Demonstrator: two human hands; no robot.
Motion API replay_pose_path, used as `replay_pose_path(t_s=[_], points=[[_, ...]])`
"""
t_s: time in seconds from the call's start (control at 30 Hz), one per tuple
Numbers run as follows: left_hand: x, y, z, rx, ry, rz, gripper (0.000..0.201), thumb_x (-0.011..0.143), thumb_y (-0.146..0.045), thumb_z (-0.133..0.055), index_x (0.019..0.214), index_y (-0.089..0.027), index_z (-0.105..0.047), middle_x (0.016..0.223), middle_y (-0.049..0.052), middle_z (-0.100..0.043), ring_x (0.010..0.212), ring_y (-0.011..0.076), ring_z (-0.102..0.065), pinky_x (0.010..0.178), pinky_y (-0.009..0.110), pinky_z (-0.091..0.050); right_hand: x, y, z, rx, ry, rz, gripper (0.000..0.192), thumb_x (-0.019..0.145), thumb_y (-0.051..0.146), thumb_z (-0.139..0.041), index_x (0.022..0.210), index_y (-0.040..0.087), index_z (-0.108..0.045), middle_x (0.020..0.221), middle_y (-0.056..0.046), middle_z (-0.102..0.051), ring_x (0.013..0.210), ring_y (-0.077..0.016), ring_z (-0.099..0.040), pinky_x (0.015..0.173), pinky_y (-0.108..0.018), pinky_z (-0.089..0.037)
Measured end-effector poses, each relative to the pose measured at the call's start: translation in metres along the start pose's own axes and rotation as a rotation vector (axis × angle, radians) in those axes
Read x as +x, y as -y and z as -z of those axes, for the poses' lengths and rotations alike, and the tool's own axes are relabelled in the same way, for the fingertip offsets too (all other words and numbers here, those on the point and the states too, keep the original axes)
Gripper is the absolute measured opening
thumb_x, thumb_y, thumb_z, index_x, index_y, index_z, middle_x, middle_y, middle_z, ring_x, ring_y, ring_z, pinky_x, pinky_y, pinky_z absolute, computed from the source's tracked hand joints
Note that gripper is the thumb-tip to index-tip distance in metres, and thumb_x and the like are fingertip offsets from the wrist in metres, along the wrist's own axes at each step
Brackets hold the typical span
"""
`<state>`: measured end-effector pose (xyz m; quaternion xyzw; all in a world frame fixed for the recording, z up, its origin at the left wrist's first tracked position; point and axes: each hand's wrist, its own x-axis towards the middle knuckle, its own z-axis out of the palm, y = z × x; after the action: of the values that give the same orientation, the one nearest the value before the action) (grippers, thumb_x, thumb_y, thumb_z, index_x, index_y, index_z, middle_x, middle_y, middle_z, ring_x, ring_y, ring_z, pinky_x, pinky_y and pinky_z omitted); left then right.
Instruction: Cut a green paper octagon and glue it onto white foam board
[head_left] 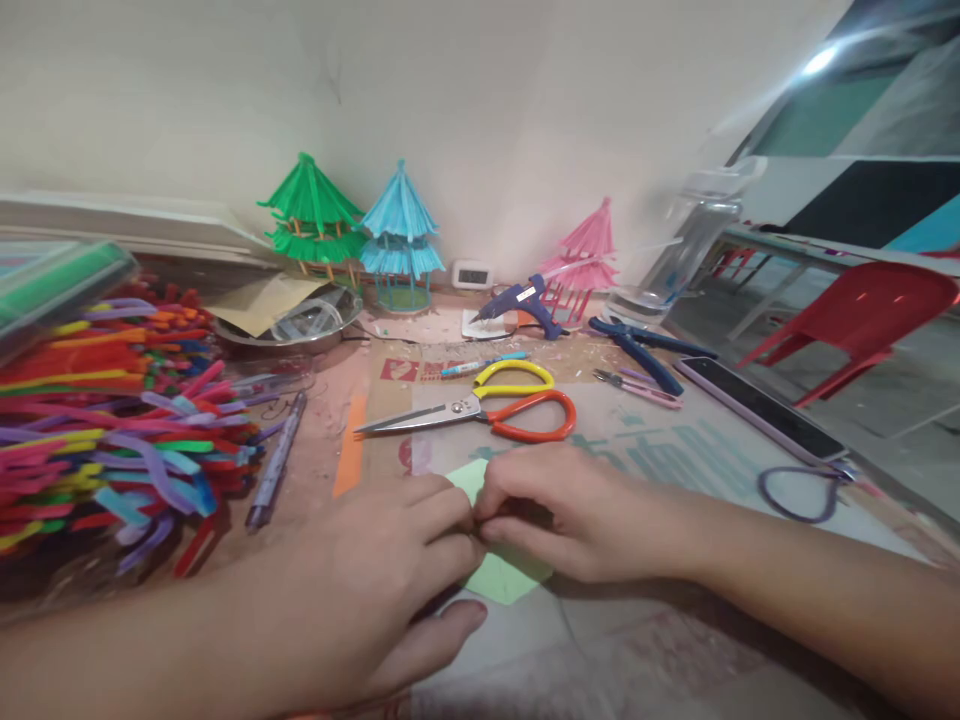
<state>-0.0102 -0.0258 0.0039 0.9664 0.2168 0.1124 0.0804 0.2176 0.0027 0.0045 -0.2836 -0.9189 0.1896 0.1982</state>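
A light green paper (504,578) lies flat on the surface (660,640), near the person, and both hands press down on it. The left hand (367,570) covers the paper's left part, fingers curled and bent toward the middle, thumb stretched out along the near edge. The right hand (577,515) covers the right part, its fingertips meeting those of the left hand at the paper's centre. Both hands are narrowed, pinching or pressing the paper where they meet; whether a fold lies under the fingers cannot be told. One corner of the paper shows just beyond the fingers on the far side, and a wider part shows near the left thumb.

Just beyond the hands lie scissors (480,410) with one yellow and one orange handle, blades pointing left. To the left, a heap of coloured pipe cleaners (112,430) spreads over the surface, with a purple pen (276,460) beside it. Farther off stand three small paper pavilions: green (311,215), blue (400,235) and pink (585,250). A blue glue gun (519,300) rests between the blue and pink ones. On the right lie blue pliers (637,350) and a phone (757,405)
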Motion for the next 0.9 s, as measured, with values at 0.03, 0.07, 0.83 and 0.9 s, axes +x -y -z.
replay_pose_path(t_s=[0.03, 0.07, 0.83, 0.9], points=[[0.0, 0.0, 0.0, -0.001, 0.001, 0.001, 0.016, 0.094, -0.027, -0.054, 0.097, -0.019, -0.067, 0.093, 0.005, -0.061, 0.085, 0.0239, -0.058, 0.071, 0.037, -0.048, 0.0, 0.0, 0.0, -0.002, -0.002, 0.0, 0.008, 0.088, 0.012, -0.058, 0.083, 0.015, -0.062, 0.072, -0.001, -0.064, 0.063, -0.0116, -0.055, 0.059, -0.021, -0.038], [0.0, 0.0, 0.001, -0.004, 0.004, 0.003, 0.016, 0.094, -0.027, -0.054, 0.097, -0.019, -0.067, 0.092, 0.005, -0.061, 0.085, 0.0237, -0.058, 0.071, 0.037, -0.048, 0.0, 0.0, -0.001, -0.029, -0.03, -0.006, 0.009, 0.088, 0.013, -0.057, 0.081, 0.015, -0.062, 0.071, -0.001, -0.064, 0.063, -0.012, -0.055, 0.059, -0.022, -0.038], [0.002, 0.0, 0.001, -0.011, -0.037, -0.031, 0.015, 0.093, -0.023, -0.054, 0.102, -0.02, -0.066, 0.09, 0.005, -0.063, 0.083, 0.0223, -0.059, 0.075, 0.034, -0.049, 0.005, -0.021, -0.006, 0.382, -0.383, -0.222, 0.012, 0.091, 0.029, -0.056, 0.095, 0.018, -0.06, 0.08, -0.001, -0.064, 0.069, -0.0137, -0.059, 0.064, -0.026, -0.049], [0.002, 0.0, 0.001, -0.002, -0.042, -0.032, 0.016, 0.093, -0.023, -0.054, 0.103, -0.021, -0.066, 0.093, 0.006, -0.065, 0.086, 0.0223, -0.06, 0.078, 0.035, -0.05, 0.006, -0.025, -0.007, 0.509, -0.467, -0.3, 0.018, 0.09, 0.034, -0.057, 0.1, 0.019, -0.06, 0.086, -0.002, -0.065, 0.076, -0.0146, -0.062, 0.07, -0.029, -0.053]])
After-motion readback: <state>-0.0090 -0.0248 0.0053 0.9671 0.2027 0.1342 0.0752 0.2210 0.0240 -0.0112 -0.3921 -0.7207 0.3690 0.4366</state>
